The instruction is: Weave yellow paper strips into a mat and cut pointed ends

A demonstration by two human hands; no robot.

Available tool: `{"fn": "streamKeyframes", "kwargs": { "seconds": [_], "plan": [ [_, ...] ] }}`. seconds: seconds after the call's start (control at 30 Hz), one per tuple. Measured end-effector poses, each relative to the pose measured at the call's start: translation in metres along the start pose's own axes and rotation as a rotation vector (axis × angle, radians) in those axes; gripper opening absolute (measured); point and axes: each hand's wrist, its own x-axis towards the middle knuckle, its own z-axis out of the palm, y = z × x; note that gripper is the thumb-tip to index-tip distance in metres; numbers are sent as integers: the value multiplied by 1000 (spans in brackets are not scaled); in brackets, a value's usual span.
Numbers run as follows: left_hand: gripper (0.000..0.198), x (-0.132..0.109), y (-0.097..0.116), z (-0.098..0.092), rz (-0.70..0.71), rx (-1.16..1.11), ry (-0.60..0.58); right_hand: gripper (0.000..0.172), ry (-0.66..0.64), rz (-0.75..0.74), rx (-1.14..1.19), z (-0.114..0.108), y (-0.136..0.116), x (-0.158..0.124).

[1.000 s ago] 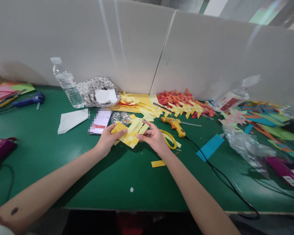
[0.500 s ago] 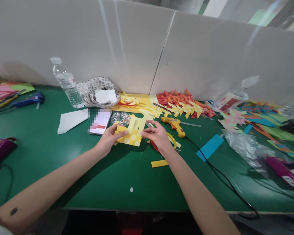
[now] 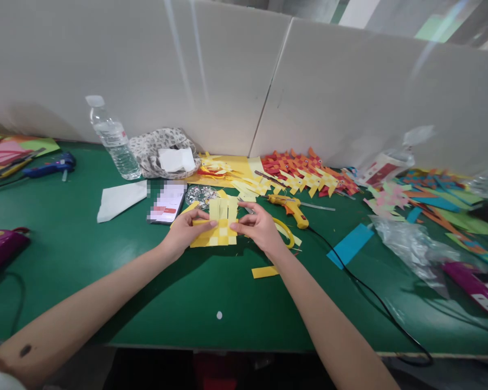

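Note:
Between my hands is a woven paper piece [image 3: 223, 222] of pale and deeper yellow strips, checkered along its lower part, with upright pale strips above. My left hand [image 3: 186, 232] pinches its left side, where deeper yellow strips stick out. The thumb and fingers of my right hand [image 3: 257, 226] close on its right edge. Beside my right wrist lies a ring of yellow strip [image 3: 287, 230], partly hidden by the hand. A loose yellow paper strip [image 3: 264, 272] rests below my right forearm.
A yellow glue gun [image 3: 291, 208] with a black cord lies right of centre. Behind are red and yellow woven paper fish [image 3: 295, 170]. To the left stand a phone [image 3: 168, 201], a water bottle [image 3: 114, 142] and a dish of small beads or eyes [image 3: 201, 195]. Blue paper [image 3: 350, 245] lies rightward.
The woven piece has turned more level and sits slightly lower. My right fingers have shifted to its right edge near the checkered rows. The left hand keeps its hold.

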Motion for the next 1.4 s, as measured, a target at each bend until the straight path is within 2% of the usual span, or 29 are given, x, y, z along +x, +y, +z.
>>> {"fn": "streamKeyframes", "kwargs": {
  "seconds": [0.17, 0.3, 0.4, 0.57, 0.73, 1.0, 1.27, 1.33, 1.4],
  "plan": [
    [35, -2, -3, 2, 18, 26, -43, 70, -57, 47, 98, 5, -1, -2],
    [33, -5, -4, 5, 54, 49, -122, 64, -47, -1, 150, 7, 2, -3],
    [32, -4, -3, 5, 46, 54, -163, 66, -37, 7, 162, 5, 3, -1],
    [32, -2, -3, 4, 32, 76, -157, 66, -31, 26, 159, 6, 0, -2],
    [28, -2, -3, 3, 79, 125, -125, 65, -24, 17, 133, 6, -5, -5],
    [29, 1, -2, 0, 73, 116, -147, 66, -57, -1, 141, 4, -4, -4],
    [28, 3, -4, -2, 93, 122, -109, 67, -43, -21, 135, 4, -3, -4],
    [28, 3, -5, -2, 123, 154, -101, 67, -54, -32, 87, 7, -4, -5],
    [27, 2, -6, -1, 169, 210, -102, 64, -12, -95, -41, 9, -5, -7]
  ]
}}
